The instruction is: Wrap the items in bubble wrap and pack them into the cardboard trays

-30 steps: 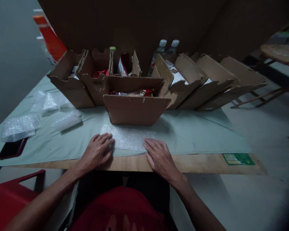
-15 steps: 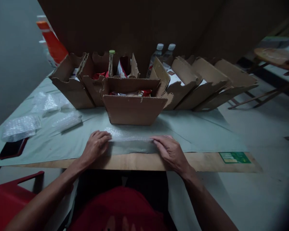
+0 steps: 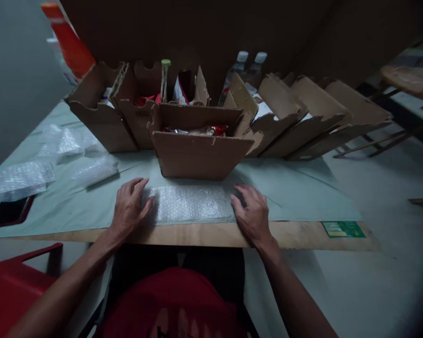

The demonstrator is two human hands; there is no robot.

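Left hand [image 3: 129, 206] and right hand [image 3: 252, 212] – open, palms down – press bubble wrap [image 3: 190, 204] flat at table [image 3: 211, 234] front edge.

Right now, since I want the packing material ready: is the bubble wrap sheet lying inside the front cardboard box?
No, the bubble wrap sheet lies flat on the table, before the front cardboard box.

Both forearms came up from the bottom corners and angled inward, bare to the elbow. Left hand [image 3: 129, 206] lay palm-down, fingers spread and pointing fwd, thumb stretched toward the right — flat, not gripping. Right hand [image 3: 253, 213] mirrored it approx., palm-down, fingers loosely fanned, thumb turned in toward the left. Wrists straight, hands well apart.
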